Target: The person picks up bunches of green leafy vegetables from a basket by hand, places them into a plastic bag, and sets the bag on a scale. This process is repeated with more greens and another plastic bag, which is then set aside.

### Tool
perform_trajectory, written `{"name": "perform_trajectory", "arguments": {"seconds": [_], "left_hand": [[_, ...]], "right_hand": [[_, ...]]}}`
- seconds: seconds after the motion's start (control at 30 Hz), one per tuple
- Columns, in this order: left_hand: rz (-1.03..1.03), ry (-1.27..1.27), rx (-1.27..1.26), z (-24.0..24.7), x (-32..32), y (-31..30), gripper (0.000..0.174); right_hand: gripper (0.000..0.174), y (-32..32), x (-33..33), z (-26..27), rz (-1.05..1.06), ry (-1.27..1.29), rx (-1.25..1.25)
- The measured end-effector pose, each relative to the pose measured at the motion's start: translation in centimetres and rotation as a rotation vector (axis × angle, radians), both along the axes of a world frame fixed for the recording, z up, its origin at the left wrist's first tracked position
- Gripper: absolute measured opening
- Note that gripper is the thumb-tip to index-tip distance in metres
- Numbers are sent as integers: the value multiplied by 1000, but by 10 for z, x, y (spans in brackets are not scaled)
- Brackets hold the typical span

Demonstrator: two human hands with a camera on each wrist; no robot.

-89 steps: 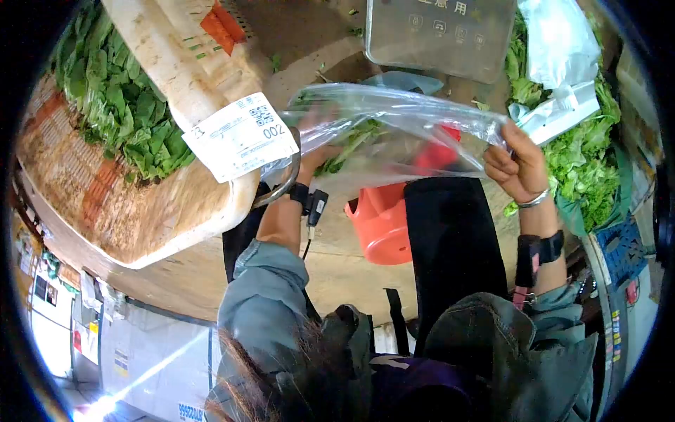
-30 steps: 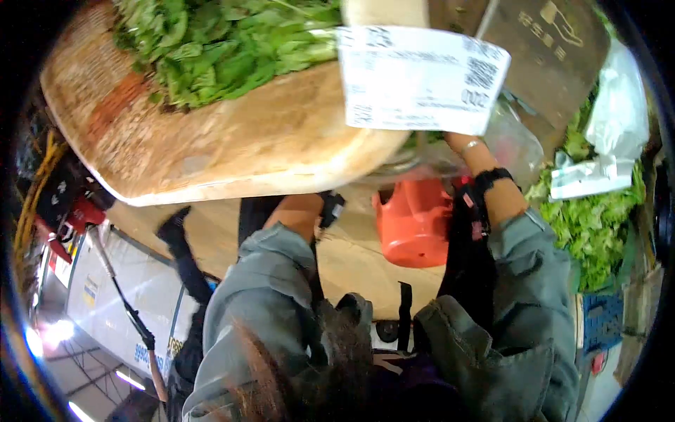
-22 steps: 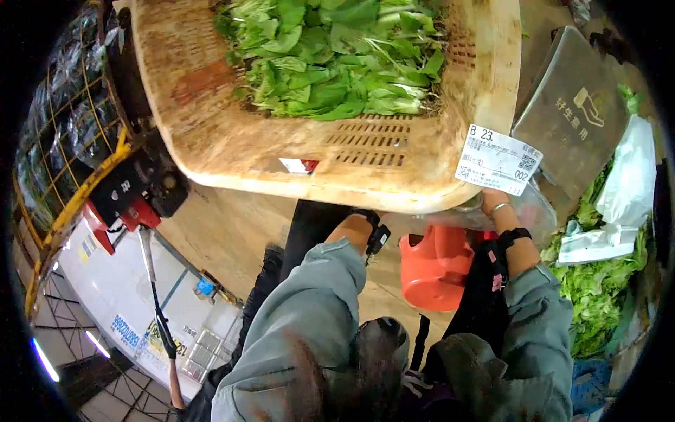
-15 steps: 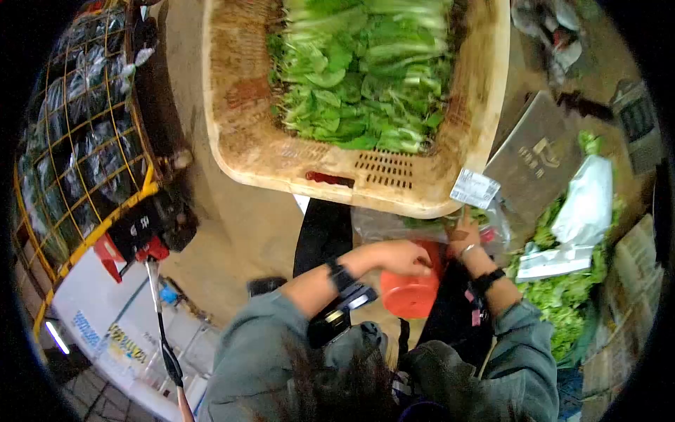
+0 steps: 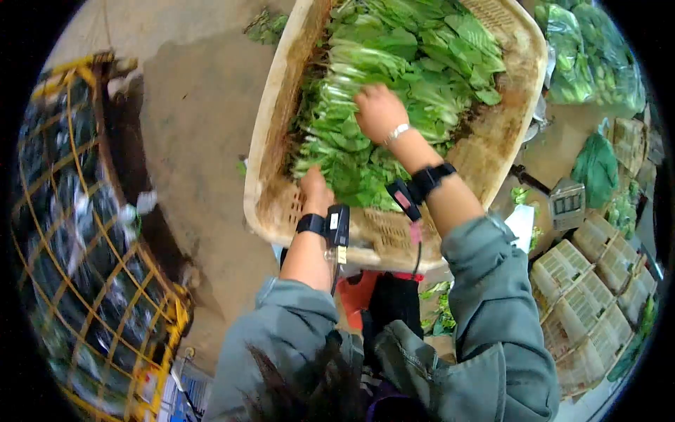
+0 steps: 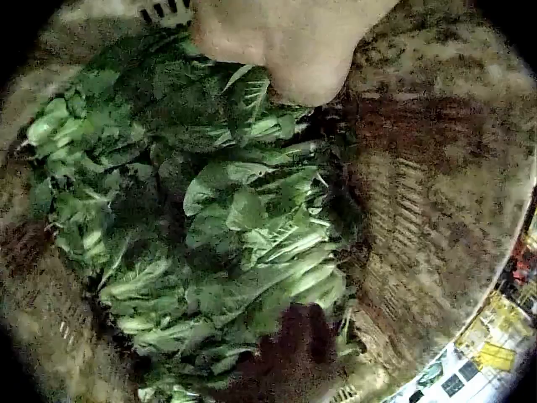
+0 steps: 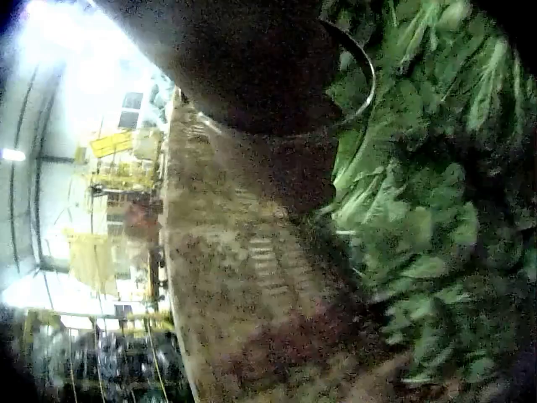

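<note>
Leafy greens lie in rows inside a stained cream plastic basket, pale stems mostly toward the left side. My left hand reaches down at the near left edge of the greens, beside the stem ends. In the left wrist view the back of that hand overlaps the leaves, its fingertips hidden. My right hand reaches over the middle of the greens, fingers toward the stems and partly out of sight. The right wrist view has that hand dark and blurred, with a bracelet at the wrist.
At left stands a yellow mesh cage of bagged goods. Several pale crates stand at right, with bagged vegetables beyond. A red-orange stool is below the basket. Concrete floor lies between cage and basket.
Both hands have left the clear plastic bag by the stool and moved up into the basket of greens. The head view has swung, so the basket now fills the upper middle.
</note>
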State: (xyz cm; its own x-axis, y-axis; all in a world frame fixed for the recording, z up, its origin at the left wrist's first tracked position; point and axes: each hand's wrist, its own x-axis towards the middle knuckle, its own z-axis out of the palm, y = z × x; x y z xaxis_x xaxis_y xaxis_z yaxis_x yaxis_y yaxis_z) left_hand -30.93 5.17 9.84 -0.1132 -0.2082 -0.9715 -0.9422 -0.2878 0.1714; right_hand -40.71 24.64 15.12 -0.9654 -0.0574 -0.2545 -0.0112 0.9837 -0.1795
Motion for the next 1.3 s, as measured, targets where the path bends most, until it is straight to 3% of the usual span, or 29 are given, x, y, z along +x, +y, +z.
{"name": "perform_trajectory", "arguments": {"seconds": [0.03, 0.07, 0.1, 0.13, 0.2, 0.23, 0.27, 0.33, 0.4, 0.47, 0.53, 0.6, 0.63, 0.67, 0.73, 0.83, 0.93, 0.97, 1.03, 1.2, 1.3], "left_hand": [[-28, 41, -80, -2, 9, -6, 37], [-51, 54, -146, -17, 10, -9, 38], [-67, -175, -263, 20, -19, 4, 40], [-66, -170, -265, 18, -20, 1, 40], [52, -214, -309, -9, -16, -8, 40], [104, -207, -259, 7, -2, -10, 68], [120, -239, -247, 0, 4, -8, 68], [54, 42, -161, -19, 43, -5, 70], [20, 11, -124, -32, 52, -9, 74], [-373, -150, -273, 27, 21, 18, 76], [-429, -105, -188, 49, 4, 26, 78], [-704, -37, -155, 57, -6, 35, 71], [-540, 335, 4, 51, -9, 40, 56], [-540, 333, 6, 45, -12, 43, 56], [-250, 292, 446, 61, -41, 55, 41], [-305, 372, 463, 48, -63, 69, 29], [-307, 441, 443, 40, -95, 87, 42], [-307, 441, 444, 28, -101, 89, 42], [-24, 422, 494, 7, -113, 89, 54], [-75, 434, 500, -4, -108, 83, 61], [-71, 372, 437, -3, -113, 83, 62]], "right_hand": [[33, -3, -5, 4, 5, -100, 55], [50, 13, -45, -6, 33, 119, 92], [80, 16, -66, -13, -6, -4, 159], [80, 17, -73, -21, -6, 1, 157], [97, 15, -76, -60, -59, -91, 239], [104, 16, -64, -42, -38, -62, 252], [104, 15, -72, -49, -14, -88, 266], [103, 13, -79, -31, -30, -339, 295], [99, 13, -86, -33, -11, -313, 291], [94, 16, -103, -27, 27, -548, 321], [89, 16, -96, -24, 11, -507, 313], [87, 17, -82, -32, 40, -168, 376], [87, 17, -80, -39, 40, -172, 374], [86, 20, -83, -45, 22, -269, 288], [85, 28, -87, -41, 1, -361, 216], [75, 17, -82, -29, -51, -390, 230], [71, 20, -80, -32, -90, -348, 202], [51, 22, -77, -37, -98, -246, 178], [50, 30, -76, -46, -111, -210, 138], [52, 49, -75, -39, -139, -226, 48], [61, 68, -80, -18, -127, -253, -13]]}}
